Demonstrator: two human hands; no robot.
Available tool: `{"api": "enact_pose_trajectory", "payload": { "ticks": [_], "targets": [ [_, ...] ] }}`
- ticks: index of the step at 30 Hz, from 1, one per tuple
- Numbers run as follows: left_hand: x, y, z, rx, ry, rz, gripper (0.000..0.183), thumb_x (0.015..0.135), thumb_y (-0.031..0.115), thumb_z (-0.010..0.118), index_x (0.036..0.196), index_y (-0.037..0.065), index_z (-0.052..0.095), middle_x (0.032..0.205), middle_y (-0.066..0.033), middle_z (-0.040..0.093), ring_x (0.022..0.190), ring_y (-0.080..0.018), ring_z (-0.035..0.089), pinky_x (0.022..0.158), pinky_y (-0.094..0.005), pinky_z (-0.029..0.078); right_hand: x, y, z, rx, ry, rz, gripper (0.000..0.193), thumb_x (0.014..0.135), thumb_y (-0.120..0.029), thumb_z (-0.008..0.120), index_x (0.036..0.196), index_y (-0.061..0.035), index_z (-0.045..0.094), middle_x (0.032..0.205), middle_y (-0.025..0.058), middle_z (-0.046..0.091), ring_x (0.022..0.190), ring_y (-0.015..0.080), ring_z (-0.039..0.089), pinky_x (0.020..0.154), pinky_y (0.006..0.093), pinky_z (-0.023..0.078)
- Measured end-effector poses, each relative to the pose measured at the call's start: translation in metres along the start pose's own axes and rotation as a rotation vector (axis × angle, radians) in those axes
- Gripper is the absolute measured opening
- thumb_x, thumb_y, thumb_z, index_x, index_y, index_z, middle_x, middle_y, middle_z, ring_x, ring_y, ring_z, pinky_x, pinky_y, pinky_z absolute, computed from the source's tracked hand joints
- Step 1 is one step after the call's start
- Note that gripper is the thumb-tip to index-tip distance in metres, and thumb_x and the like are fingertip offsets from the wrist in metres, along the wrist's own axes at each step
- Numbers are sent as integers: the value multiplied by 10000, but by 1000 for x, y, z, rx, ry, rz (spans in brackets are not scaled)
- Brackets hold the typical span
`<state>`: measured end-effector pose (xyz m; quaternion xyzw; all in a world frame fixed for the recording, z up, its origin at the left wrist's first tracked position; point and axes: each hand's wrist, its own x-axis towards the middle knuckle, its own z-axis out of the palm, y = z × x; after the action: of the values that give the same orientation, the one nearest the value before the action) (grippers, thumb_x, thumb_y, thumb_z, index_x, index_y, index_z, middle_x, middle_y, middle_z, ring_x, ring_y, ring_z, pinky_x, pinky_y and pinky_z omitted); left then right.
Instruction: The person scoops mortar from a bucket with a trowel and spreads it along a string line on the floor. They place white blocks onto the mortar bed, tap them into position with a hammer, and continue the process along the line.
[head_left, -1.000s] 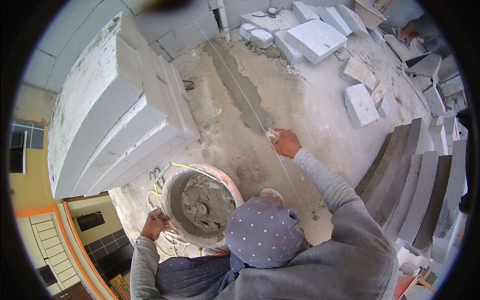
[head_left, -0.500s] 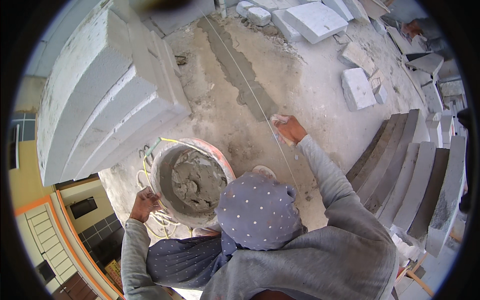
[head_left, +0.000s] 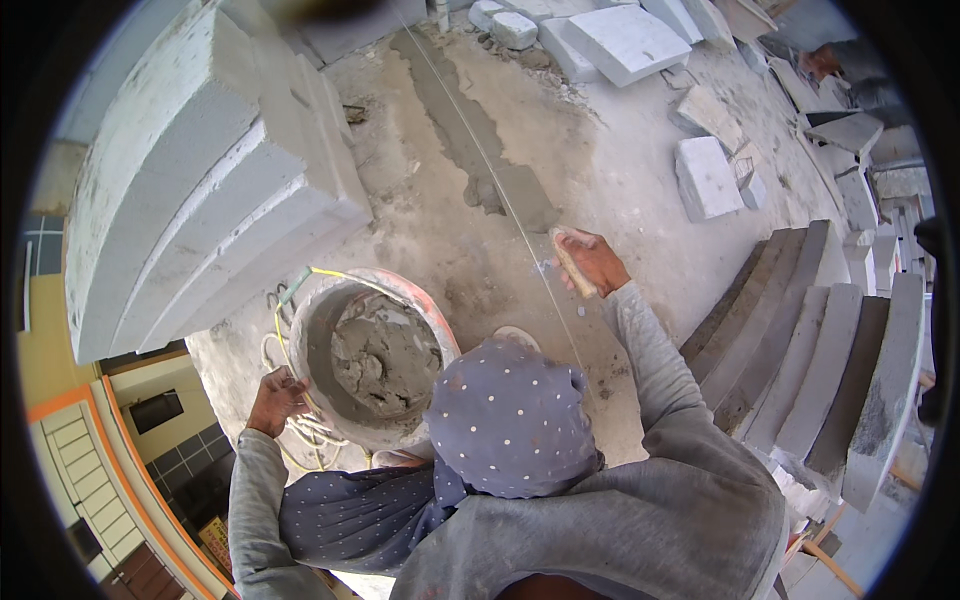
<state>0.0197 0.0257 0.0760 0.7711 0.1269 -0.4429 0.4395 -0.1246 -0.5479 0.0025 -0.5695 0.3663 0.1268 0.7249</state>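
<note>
My left hand (head_left: 277, 402) is closed at the left rim of a round bucket (head_left: 449, 322), beside a yellow-green cord (head_left: 283, 345). Lumpy wet grey mortar (head_left: 385, 355) fills much of the bucket. Out to the right, my right hand (head_left: 594, 262) grips a tool with a pale wooden handle (head_left: 575, 275), apparently a trowel. Its blade is hard to tell from the grey mortar. A long strip of wet mortar (head_left: 447, 105) runs away over the floor from near that hand. A taut string line (head_left: 510, 205) passes over the strip and close by my right hand.
Large pale blocks (head_left: 160, 200) stand stacked at the left. Long grey blocks (head_left: 770, 350) stand in a row at the right. Several white slabs (head_left: 630, 45) and a block (head_left: 708, 178) lie at the far side. A coil of rope (head_left: 315, 440) lies beside the bucket.
My right hand has turned a little and lies slightly farther right, showing more of the wooden handle. The whole view has shifted a little. My left hand stays at the bucket rim.
</note>
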Motion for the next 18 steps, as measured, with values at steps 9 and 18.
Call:
{"api": "enact_pose_trajectory", "payload": {
  "ticks": [9,18],
  "targets": [
    [-3,1,3,-27,8,16,253,921,194,713,1113,44,643,917,-18,712,749,-126,686,669,-330,613,60,-3,30,-130,-24,37,423,1010,-291,554,1369,-67,559,853,119,672,530,171,596,447,312,510],
    [-7,4,6,-38,30,13,193,928,190,692,1065,59,658,862,-13,691,705,-119,653,653,-330,604,21,32,13,-351,-41,19,455,997,-254,555,1419,-83,533,829,94,655,515,154,584,436,303,494]
  ]
}}
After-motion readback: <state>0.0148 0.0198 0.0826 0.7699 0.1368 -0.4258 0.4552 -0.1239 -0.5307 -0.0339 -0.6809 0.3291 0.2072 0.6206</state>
